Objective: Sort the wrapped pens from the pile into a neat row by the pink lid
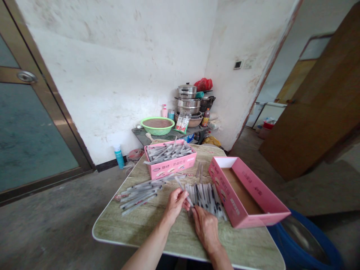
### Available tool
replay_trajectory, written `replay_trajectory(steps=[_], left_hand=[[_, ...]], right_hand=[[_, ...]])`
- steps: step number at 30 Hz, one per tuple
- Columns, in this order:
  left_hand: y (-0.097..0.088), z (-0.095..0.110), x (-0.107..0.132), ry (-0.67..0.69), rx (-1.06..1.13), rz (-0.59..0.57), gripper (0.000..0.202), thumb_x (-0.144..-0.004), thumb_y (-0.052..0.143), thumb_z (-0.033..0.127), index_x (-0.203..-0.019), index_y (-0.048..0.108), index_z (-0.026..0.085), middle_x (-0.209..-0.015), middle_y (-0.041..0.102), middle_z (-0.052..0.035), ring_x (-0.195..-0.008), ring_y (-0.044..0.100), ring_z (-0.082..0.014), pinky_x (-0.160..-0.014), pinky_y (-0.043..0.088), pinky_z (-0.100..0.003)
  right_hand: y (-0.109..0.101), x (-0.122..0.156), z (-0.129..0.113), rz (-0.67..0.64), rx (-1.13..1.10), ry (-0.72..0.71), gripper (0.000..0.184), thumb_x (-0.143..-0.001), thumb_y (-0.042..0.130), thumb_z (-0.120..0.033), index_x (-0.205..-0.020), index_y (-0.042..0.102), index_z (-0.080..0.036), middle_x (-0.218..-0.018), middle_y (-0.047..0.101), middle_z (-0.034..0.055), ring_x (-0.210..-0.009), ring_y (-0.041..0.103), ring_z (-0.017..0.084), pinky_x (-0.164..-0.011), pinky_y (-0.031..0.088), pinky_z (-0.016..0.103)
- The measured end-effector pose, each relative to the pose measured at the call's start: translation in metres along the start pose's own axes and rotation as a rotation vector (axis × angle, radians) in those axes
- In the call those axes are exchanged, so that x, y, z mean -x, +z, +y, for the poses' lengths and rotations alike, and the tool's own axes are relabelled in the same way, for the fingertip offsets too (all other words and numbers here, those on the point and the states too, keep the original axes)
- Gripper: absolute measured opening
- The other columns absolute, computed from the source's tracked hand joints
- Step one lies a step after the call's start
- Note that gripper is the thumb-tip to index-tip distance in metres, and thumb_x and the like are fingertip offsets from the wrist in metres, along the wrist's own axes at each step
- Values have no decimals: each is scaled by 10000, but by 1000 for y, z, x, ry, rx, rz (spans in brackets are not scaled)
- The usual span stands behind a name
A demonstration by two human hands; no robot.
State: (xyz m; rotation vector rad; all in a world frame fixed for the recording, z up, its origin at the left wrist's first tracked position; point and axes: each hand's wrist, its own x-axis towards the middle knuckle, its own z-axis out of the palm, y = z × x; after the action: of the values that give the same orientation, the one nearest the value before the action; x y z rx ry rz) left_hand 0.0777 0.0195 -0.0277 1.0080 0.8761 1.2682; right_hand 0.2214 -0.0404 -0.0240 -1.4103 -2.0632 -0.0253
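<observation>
My left hand (174,205) is closed on a translucent pen (183,190), which slants down toward my right hand. The fingers of my right hand (206,226) are pinched at the pen's lower end, partly hiding it. Just beyond and to the right of my hands, a row of similar pens (206,195) with dark ends lies on the table. To the left lies a looser pile of pens (140,195). A pink box (171,168) heaped with pens stands behind them.
An open pink box (257,222) with a bare brown bottom sits at the table's (135,232) right edge. Beyond, a low stand holds a green basin (157,131), stacked steel pots (188,103) and bottles. A blue tub (317,232) is on the floor at right.
</observation>
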Motion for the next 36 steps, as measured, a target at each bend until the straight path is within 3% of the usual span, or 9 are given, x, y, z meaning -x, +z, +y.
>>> replay_trajectory(steps=[6,12,22,27,36], left_hand=[[3,7,2,-4,-8,10,448,-708,659,563,-769,512,144,-555,598,2,-437,578,-119,-394,478,-212],[3,6,2,0,-10,9,445,-715,658,557,-771,516,139,-565,603,-3,-433,574,-116,-394,480,-213],[3,4,1,1,-9,22,431,-719,659,546,-777,524,141,-579,616,-10,-447,591,-126,-408,488,-218],[2,6,1,-4,-4,28,444,-705,667,553,-782,538,135,-561,617,-14,-435,587,-128,-401,484,-218],[-1,8,-1,10,22,89,455,-704,661,562,-804,532,138,-587,622,-10,-433,587,-126,-404,498,-227]], right_hand=[[2,2,1,23,-16,32,271,-976,377,-343,-916,582,-176,-685,646,24,-577,612,130,-549,360,204],[3,1,2,4,15,8,336,-987,327,-293,-798,583,-187,-612,619,9,-543,599,128,-528,344,203],[1,1,2,52,-27,35,260,-972,388,-325,-947,597,-172,-682,656,25,-567,627,134,-540,383,203],[2,1,2,34,4,-4,320,-985,343,-292,-823,598,-187,-604,626,7,-528,605,123,-515,354,199],[-4,2,-1,58,-44,-1,205,-930,410,-266,-862,580,-174,-646,618,17,-571,593,125,-557,374,205]])
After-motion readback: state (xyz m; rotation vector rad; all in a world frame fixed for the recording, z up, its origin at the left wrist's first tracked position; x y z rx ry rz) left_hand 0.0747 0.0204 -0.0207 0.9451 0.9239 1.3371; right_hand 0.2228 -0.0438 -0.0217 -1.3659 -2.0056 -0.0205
